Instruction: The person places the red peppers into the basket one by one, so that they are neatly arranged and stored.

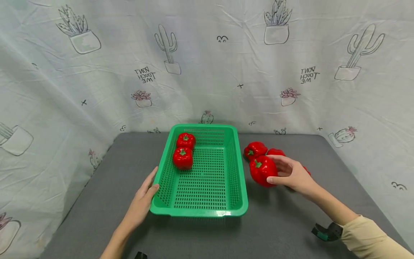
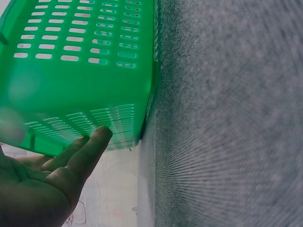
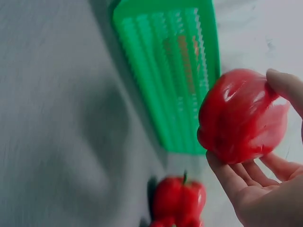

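My right hand (image 1: 295, 178) holds a red bell pepper (image 1: 262, 171) just above the table, right of the green basket (image 1: 242, 194). In the right wrist view, the thumb and fingers (image 3: 226, 177) are on opposite sides of the held pepper (image 3: 239, 116). My left hand (image 1: 142, 201) is at the basket's left side, its thumb at the rim. Straight fingers (image 2: 92, 149) lie against the outer wall of the basket (image 2: 75, 87) in the left wrist view. Two red peppers, a rear one (image 1: 185, 140) and a front one (image 1: 183, 158), sit inside the basket along its left side.
More red peppers lie on the grey table (image 1: 97, 201) right of the basket, including one (image 1: 255, 150) behind the held pepper. Part of this group is hidden by the right hand. A white curtain (image 1: 207, 72) with cactus drawings hangs behind the table.
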{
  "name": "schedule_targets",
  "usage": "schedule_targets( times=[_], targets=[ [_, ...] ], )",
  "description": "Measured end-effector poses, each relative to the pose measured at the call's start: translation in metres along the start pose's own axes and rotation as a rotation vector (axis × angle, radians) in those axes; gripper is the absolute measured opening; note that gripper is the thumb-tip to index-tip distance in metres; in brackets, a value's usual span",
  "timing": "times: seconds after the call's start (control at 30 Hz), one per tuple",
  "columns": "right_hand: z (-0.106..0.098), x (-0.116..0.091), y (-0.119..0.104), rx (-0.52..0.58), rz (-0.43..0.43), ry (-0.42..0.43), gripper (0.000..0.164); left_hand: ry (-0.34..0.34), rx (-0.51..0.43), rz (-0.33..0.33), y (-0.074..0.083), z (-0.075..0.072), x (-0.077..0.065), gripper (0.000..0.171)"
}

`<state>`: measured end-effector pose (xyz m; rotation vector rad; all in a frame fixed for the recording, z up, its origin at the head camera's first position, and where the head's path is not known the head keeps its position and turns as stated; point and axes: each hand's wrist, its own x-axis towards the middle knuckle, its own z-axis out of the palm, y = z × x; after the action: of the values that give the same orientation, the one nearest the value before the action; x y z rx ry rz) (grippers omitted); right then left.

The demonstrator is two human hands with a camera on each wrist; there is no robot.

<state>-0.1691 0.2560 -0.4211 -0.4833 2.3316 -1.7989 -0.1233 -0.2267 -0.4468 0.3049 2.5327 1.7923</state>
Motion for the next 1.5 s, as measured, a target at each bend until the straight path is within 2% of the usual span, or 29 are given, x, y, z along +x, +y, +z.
schedule_targets(
  times=[0.23, 0.33, 0.53, 0.73, 0.9, 1.03, 1.3, 1.5],
  targets=[
    [0.031, -0.002, -0.019, 0.104, -0.138, -0.073, 0.068, -0.005, -0.002, -0.006, 0.000, 0.001, 0.001, 0.055],
    [0.042, 0.002, -0.029, 0.133, -0.151, -0.090, 0.065, -0.004, -0.002, 0.009, 0.000, 0.001, 0.002, 0.054],
    [0.060, 0.021, -0.058, 0.115, -0.160, -0.083, 0.061, 0.000, 0.007, 0.013, 0.001, 0.002, 0.003, 0.055],
    [0.085, 0.050, -0.082, 0.059, -0.184, -0.096, 0.063, 0.005, 0.011, -0.003, 0.001, 0.002, 0.005, 0.054],
    [0.115, 0.074, -0.080, 0.109, -0.143, -0.142, 0.061, 0.006, -0.004, -0.005, -0.001, 0.003, 0.005, 0.055],
    [0.137, 0.083, -0.079, 0.125, -0.104, -0.174, 0.061, 0.013, -0.003, -0.010, -0.003, 0.003, 0.005, 0.057],
    [0.162, 0.082, -0.079, 0.089, -0.052, -0.187, 0.063, 0.021, 0.008, -0.005, -0.002, 0.002, 0.001, 0.057],
    [0.171, 0.077, -0.070, 0.107, 0.037, -0.154, 0.063, 0.013, 0.012, -0.010, -0.002, 0.000, 0.000, 0.056]
  ],
)
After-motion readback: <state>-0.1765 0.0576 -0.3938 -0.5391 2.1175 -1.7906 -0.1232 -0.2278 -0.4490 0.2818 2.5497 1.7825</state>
